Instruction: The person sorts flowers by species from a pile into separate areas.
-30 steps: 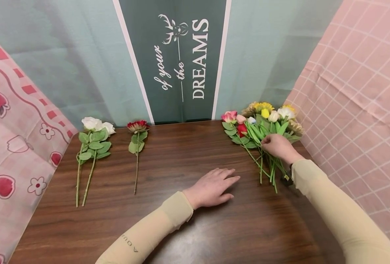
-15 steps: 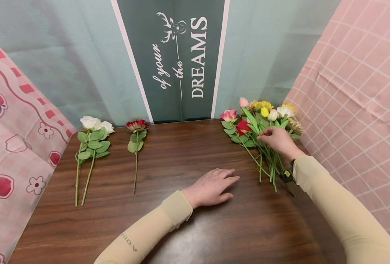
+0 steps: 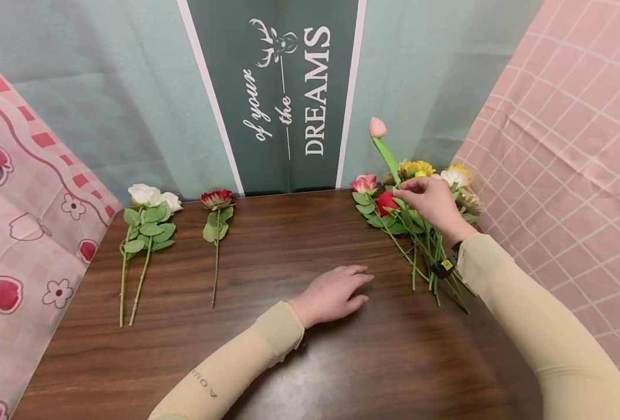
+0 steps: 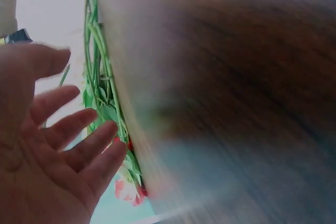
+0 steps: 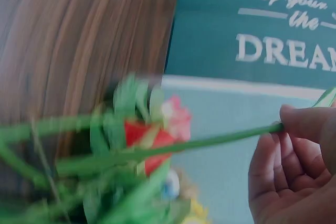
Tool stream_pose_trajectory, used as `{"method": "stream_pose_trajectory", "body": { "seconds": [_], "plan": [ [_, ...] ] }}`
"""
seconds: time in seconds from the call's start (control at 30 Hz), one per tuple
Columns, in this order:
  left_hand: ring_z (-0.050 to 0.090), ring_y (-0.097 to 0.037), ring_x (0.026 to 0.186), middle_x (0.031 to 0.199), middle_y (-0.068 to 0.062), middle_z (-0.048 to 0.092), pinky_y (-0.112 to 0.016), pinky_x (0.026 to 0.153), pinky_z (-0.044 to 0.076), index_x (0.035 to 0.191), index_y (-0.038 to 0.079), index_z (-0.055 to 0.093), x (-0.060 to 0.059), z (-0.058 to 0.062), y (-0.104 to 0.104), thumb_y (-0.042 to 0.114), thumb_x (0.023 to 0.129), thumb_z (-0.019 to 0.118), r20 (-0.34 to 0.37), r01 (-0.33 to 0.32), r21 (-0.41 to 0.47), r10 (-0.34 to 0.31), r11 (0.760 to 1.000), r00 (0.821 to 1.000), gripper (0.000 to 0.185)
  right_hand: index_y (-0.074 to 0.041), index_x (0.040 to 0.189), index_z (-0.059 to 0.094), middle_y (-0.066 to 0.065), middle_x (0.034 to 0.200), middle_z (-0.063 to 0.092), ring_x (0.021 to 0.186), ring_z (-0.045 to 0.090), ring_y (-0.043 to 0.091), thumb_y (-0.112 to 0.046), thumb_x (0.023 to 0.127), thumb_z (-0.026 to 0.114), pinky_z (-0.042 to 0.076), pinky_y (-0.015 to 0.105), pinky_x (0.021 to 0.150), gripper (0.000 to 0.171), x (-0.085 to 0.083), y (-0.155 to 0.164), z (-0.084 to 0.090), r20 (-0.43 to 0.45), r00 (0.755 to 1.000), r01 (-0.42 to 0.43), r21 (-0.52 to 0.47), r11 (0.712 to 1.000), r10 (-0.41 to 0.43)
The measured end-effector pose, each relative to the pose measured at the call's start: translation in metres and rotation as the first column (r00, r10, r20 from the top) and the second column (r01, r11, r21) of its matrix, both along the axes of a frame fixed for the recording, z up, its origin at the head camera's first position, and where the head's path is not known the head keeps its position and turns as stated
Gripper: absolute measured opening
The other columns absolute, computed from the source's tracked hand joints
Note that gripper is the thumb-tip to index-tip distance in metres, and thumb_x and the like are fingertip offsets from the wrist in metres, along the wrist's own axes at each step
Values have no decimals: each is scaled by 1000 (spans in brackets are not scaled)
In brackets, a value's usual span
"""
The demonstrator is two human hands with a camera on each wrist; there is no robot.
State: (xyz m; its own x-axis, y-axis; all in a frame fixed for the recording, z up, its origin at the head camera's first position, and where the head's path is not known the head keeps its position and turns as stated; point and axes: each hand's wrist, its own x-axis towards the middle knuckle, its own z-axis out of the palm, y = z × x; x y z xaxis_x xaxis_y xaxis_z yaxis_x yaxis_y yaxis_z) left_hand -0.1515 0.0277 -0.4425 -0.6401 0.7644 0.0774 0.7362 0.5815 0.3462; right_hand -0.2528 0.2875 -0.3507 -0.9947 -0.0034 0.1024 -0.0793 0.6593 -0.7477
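Observation:
Between thumb and fingers, my right hand (image 3: pixel 432 204) pinches the green stem of a pink tulip (image 3: pixel 378 127), whose bloom stands above the flower pile in the head view. In the right wrist view the tulip's stem (image 5: pixel 226 138) runs from my fingertips across the pile. Below that hand lie several mixed flowers, among them a red rose (image 3: pixel 386 203), a pink rose (image 3: pixel 364 184) and a white flower (image 3: pixel 454 177). My left hand (image 3: pixel 332 296) is at the middle of the table with its fingers extended, holding nothing; the left wrist view shows its spread fingers.
Two white roses (image 3: pixel 146 196) lie at the left of the brown wooden table (image 3: pixel 268 245). Right of them lies a dark red flower (image 3: pixel 217 200) on one stem. A green cloth with lettering (image 3: pixel 315 93) hangs behind, and a pink checked cloth (image 3: pixel 567 151) borders the right.
My right hand has lifted the pink tulip up out of the pile and slightly left. My left hand has barely moved.

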Motion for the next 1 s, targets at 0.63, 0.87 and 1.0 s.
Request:
{"method": "stream_pose_trajectory", "body": {
  "seconds": [0.63, 0.87, 1.0],
  "plan": [
    [72, -21, 79, 95, -17, 74, -37, 74, 62, 116, -8, 66, -17, -6, -42, 11, 99, 69, 815, -627, 456, -13, 631, 579, 26, 13, 127, 61, 12, 115, 73, 89, 73, 16, -8, 100, 68, 52, 52, 98, 35, 30, -107, -56, 248, 936, -10, -689, 725, 250],
    [71, -18, 74, 94, -19, 73, -37, 71, 63, 110, -7, 67, -16, -7, -55, 9, 95, 72, 811, -660, 484, -11, 575, 585, 22, 15, 120, 63, 16, 122, 71, 82, 72, 14, -3, 98, 68, 57, 47, 92, 29, 28, -126, -62, 236, 935, -26, -699, 715, 265],
    [71, -18, 70, 88, -16, 72, -38, 70, 63, 106, -6, 67, -17, -5, -64, 8, 95, 72, 807, -666, 452, 45, 594, 588, 18, 14, 121, 64, 26, 123, 68, 83, 73, 19, -7, 97, 70, 61, 42, 84, 33, 23, -136, -66, 239, 926, -72, -650, 756, 294]
  ]
}}
